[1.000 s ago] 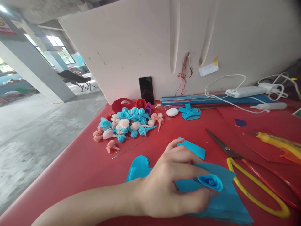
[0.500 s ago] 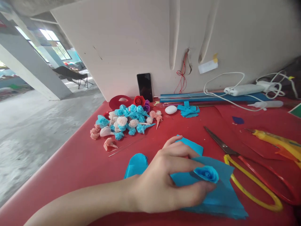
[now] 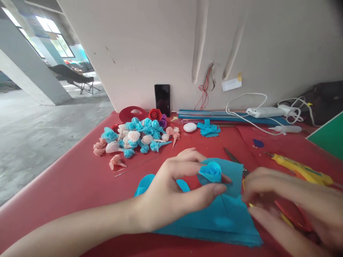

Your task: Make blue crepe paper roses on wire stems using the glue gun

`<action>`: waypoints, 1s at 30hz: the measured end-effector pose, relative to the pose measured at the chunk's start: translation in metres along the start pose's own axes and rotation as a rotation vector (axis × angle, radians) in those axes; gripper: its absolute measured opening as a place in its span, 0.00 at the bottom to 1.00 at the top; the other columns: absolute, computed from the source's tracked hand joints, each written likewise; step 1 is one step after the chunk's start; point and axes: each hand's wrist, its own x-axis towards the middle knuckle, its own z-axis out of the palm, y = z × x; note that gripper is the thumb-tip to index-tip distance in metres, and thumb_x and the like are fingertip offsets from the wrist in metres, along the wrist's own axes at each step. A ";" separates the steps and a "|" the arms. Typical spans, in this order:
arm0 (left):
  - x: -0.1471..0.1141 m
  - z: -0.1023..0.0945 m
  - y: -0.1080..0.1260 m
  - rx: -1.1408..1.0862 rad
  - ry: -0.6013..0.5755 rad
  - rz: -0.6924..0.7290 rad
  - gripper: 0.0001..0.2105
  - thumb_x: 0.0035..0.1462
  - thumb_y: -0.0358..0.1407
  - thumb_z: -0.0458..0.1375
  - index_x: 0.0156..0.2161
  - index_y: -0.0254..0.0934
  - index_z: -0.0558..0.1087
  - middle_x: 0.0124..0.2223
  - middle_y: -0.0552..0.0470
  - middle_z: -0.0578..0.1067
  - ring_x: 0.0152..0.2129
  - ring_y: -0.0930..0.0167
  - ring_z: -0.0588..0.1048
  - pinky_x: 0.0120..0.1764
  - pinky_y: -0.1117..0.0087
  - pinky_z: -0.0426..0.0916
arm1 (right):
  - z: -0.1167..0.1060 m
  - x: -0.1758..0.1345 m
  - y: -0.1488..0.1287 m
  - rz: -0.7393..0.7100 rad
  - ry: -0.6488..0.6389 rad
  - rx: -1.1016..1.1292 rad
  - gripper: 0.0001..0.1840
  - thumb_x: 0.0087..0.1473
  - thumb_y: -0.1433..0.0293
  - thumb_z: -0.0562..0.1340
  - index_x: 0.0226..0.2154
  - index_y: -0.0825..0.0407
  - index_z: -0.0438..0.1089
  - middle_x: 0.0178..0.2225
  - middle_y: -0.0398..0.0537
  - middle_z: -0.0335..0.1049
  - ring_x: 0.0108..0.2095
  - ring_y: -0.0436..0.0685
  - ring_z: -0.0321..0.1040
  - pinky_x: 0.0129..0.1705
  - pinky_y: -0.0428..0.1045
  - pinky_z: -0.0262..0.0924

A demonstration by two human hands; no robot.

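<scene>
Your left hand (image 3: 171, 189) reaches in low over the red surface (image 3: 66, 185), pinching a blue paper flower (image 3: 213, 173) between thumb and fingers, its rolled top facing up. You have that flower above the stack of blue sheets (image 3: 219, 225), which lies toward the near edge of the surface. Your right hand (image 3: 289, 200) is over the scissors (image 3: 232, 156) on the right part of the surface, covering most of their handles; it is blurred, so you cannot tell whether it grips them. Beyond that hand, toward the right edge, lies a yellow tool (image 3: 300, 169). Rounded blue pieces (image 3: 144, 182) show just beyond your left forearm, with thin wires (image 3: 136, 167) farther back. A pile of paper flowers (image 3: 134, 136) in blue, white and pink fills the far left corner. Along the far edge, a black phone (image 3: 162, 98) leans on the pale panel (image 3: 150, 46).
</scene>
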 end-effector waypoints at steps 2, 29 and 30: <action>0.000 0.001 0.000 -0.004 0.019 0.008 0.03 0.52 0.28 0.61 0.31 0.34 0.78 0.32 0.50 0.78 0.32 0.70 0.73 0.41 0.69 0.68 | 0.002 0.005 -0.014 0.025 -0.040 -0.017 0.10 0.51 0.59 0.60 0.25 0.47 0.67 0.26 0.43 0.69 0.27 0.52 0.67 0.23 0.43 0.61; 0.005 -0.016 0.004 0.122 0.013 0.051 0.09 0.47 0.39 0.65 0.34 0.39 0.77 0.33 0.53 0.75 0.32 0.70 0.72 0.37 0.72 0.68 | -0.014 0.028 -0.019 0.362 -0.409 0.445 0.17 0.54 0.53 0.57 0.26 0.49 0.67 0.17 0.39 0.58 0.19 0.45 0.54 0.19 0.39 0.52; 0.006 -0.017 0.004 0.105 0.011 0.046 0.08 0.49 0.39 0.64 0.34 0.39 0.77 0.33 0.53 0.76 0.32 0.70 0.72 0.38 0.71 0.67 | -0.014 0.027 -0.019 0.343 -0.405 0.457 0.17 0.55 0.53 0.56 0.27 0.49 0.67 0.16 0.39 0.56 0.17 0.45 0.51 0.18 0.39 0.50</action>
